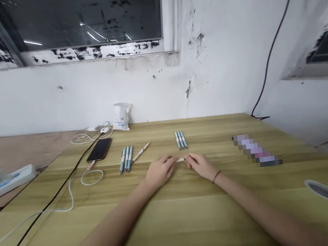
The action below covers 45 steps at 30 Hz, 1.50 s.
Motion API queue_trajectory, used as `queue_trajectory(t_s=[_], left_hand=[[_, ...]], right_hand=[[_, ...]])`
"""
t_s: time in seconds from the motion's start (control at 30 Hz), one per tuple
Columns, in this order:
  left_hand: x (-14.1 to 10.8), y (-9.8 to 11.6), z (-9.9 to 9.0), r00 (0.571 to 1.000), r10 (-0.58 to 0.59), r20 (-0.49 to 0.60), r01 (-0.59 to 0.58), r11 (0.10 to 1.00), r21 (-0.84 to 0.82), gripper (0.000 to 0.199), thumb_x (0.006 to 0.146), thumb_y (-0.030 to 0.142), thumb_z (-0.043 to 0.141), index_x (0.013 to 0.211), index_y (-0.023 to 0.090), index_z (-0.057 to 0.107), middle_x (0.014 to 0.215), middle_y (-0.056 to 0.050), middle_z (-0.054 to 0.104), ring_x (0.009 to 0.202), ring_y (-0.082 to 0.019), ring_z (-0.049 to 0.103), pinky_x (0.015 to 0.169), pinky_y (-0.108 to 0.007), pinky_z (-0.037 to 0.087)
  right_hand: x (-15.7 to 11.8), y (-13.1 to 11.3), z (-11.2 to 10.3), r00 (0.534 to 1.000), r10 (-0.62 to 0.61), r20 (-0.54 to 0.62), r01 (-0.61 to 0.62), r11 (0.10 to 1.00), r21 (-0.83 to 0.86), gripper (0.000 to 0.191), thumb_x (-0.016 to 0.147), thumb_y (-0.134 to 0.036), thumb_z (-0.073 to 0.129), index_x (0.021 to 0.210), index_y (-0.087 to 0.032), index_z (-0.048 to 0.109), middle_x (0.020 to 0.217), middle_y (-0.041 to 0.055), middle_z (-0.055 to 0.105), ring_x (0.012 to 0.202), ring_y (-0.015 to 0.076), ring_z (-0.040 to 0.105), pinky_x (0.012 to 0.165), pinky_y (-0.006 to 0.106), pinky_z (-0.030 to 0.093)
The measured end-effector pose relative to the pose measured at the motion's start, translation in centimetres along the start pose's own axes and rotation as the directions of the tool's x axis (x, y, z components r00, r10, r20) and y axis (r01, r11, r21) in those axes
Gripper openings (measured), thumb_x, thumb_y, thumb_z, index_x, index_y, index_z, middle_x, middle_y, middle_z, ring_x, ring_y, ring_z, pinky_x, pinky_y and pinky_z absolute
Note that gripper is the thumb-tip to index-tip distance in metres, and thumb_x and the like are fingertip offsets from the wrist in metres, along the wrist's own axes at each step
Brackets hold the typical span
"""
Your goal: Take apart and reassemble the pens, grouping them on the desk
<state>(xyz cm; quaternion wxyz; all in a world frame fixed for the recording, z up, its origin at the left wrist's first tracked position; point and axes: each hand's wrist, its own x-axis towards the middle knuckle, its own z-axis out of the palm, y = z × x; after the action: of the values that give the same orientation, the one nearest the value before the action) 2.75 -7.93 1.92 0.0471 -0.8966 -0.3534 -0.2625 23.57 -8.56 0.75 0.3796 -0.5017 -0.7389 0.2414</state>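
White pen [180,159], one, slim, mostly covered by the hands; location: near the middle of the desk [177,219], nearer the viewer than a row of blue-green pens [181,140]. Handling, as judged: light, stiff, smooth-barrelled, prone to roll, hardly fragile; best grip, a light pinch on the barrel towards each end. Hold: left hand [159,173], fingers bent together and pinching one end; right hand [202,167], fingers curled, pinching the other. Long axis: roughly left to right, close to level. Direction of writing tip: cannot tell, ends hidden.
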Motion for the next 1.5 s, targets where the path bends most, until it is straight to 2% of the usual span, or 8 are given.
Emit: queue_trajectory(t_s=[0.17, 0.33, 0.5, 0.67, 0.83, 0.97, 1.13, 1.5], left_hand=[[0.1, -0.13, -0.01, 1.0, -0.025, 0.014, 0.025, 1.0, 0.0, 0.031, 0.093, 0.03, 0.035, 0.118, 0.025, 0.052, 0.109, -0.005, 0.057, 0.093, -0.015, 0.057, 0.081, -0.026, 0.048], [0.08, -0.16, -0.14, 0.999, -0.017, 0.033, 0.017, 1.0, -0.008, 0.031, 0.093, 0.029, 0.035, 0.119, 0.026, 0.051, 0.108, -0.004, 0.057, 0.094, -0.016, 0.057, 0.081, -0.027, 0.047], [0.09, -0.11, -0.2, 0.999, -0.025, 0.033, 0.026, 0.999, -0.021, 0.031, 0.094, 0.029, 0.034, 0.118, 0.025, 0.051, 0.11, -0.005, 0.056, 0.096, -0.016, 0.056, 0.082, -0.027, 0.047], [0.14, -0.07, -0.32, 0.999, -0.003, 0.045, 0.005, 0.999, -0.038, 0.031, 0.093, 0.03, 0.035, 0.12, 0.026, 0.051, 0.108, -0.004, 0.057, 0.096, -0.016, 0.055, 0.084, -0.028, 0.045], [0.18, -0.02, -0.39, 1.0, 0.012, 0.024, -0.011, 0.999, -0.042, 0.03, 0.093, 0.028, 0.035, 0.118, 0.025, 0.052, 0.108, -0.004, 0.057, 0.095, -0.016, 0.055, 0.083, -0.027, 0.045], [0.15, -0.07, -0.32, 0.999, 0.026, 0.028, -0.025, 0.999, -0.03, 0.03, 0.094, 0.031, 0.034, 0.118, 0.025, 0.052, 0.106, -0.004, 0.057, 0.095, -0.016, 0.055, 0.082, -0.026, 0.045], [0.11, -0.15, -0.23, 0.999, 0.021, 0.03, -0.02, 0.999, -0.038, 0.03, 0.093, 0.029, 0.035, 0.118, 0.025, 0.051, 0.107, -0.004, 0.057, 0.095, -0.015, 0.055, 0.082, -0.026, 0.046], [0.27, -0.52, 0.0, 0.999, 0.041, -0.017, -0.041, 0.999, -0.031, 0.025, 0.092, 0.025, 0.041, 0.112, 0.024, 0.055, 0.102, -0.005, 0.058, 0.095, -0.017, 0.054, 0.083, -0.029, 0.044]], right_hand=[[0.11, 0.12, -0.13, 0.996, -0.092, -0.012, 0.092, 0.992, 0.091, 0.025, 0.084, -0.042, 0.048, 0.096, -0.02, 0.053, 0.083, 0.003, 0.061, 0.066, 0.0144, 0.056, 0.062, 0.026, 0.045], [0.08, -0.1, -0.31, 0.996, -0.079, 0.03, 0.08, 0.996, -0.036, 0.033, 0.09, -0.04, 0.036, 0.072, -0.019, 0.053, 0.064, 0.0002, 0.055, 0.058, 0.0136, 0.05, 0.058, 0.026, 0.041], [0.04, -0.28, -0.49, 0.993, -0.119, 0.007, 0.119, 0.993, 0.021, 0.021, 0.084, -0.04, 0.049, 0.092, -0.02, 0.053, 0.076, 0.0007, 0.058, 0.061, 0.0135, 0.05, 0.059, 0.026, 0.042], [0.08, -0.28, -0.52, 0.993, -0.117, 0.032, 0.12, 0.99, -0.075, 0.033, 0.089, -0.041, 0.038, 0.071, -0.019, 0.054, 0.065, 0.0013, 0.054, 0.062, 0.0156, 0.05, 0.06, 0.027, 0.04], [0.04, -0.39, -0.58, 0.99, -0.138, 0.023, 0.138, 0.99, -0.014, 0.02, 0.084, -0.04, 0.05, 0.087, -0.02, 0.054, 0.076, 0.0008, 0.057, 0.062, 0.0138, 0.05, 0.059, 0.025, 0.041], [0.02, -0.39, -0.57, 0.99, -0.13, 0.057, 0.135, 0.988, -0.08, 0.031, 0.09, -0.039, 0.039, 0.07, -0.019, 0.054, 0.065, 0.0004, 0.055, 0.061, 0.0148, 0.05, 0.06, 0.026, 0.04], [-0.04, -0.37, -0.51, 0.989, -0.143, 0.031, 0.144, 0.989, -0.029, 0.02, 0.085, -0.04, 0.05, 0.086, -0.02, 0.053, 0.076, 0.0012, 0.058, 0.063, 0.0144, 0.052, 0.06, 0.026, 0.042], [-0.02, -0.4, -0.8, 0.989, -0.138, 0.058, 0.144, 0.982, -0.126, 0.021, 0.086, -0.038, 0.048, 0.081, -0.021, 0.059, 0.071, 0.0014, 0.061, 0.062, 0.0155, 0.052, 0.059, 0.027, 0.041]])
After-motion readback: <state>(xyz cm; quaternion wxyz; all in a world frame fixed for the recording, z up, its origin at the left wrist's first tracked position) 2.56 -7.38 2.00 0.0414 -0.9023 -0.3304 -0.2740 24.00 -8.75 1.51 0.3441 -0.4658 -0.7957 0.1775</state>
